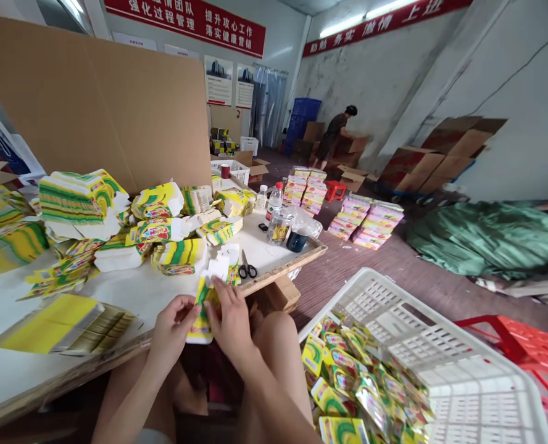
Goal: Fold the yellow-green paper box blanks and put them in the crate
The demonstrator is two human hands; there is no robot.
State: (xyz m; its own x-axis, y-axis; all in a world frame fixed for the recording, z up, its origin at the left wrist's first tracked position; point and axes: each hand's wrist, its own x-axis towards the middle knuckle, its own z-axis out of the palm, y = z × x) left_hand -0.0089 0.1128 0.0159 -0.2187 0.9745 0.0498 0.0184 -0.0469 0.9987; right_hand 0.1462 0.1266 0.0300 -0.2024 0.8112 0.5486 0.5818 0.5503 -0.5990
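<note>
A flat yellow-and-green printed carton (202, 311) is pinched between both hands at the near edge of the white table (135, 290). My left hand (172, 327) grips its left side with bent fingers. My right hand (230, 320) presses on its right side, fingers closed over it. Several stacks of the same flat cartons (82, 197) lie across the table behind. Black scissors (247, 269) rest just beyond my right hand.
A white plastic basket (440, 351) at lower right holds several folded cartons. A red stool (528, 348) stands beside it. Bottles and a jar (279, 225) sit at the table's far corner. A big cardboard sheet (98, 105) leans behind. A person (334, 135) bends over boxes far back.
</note>
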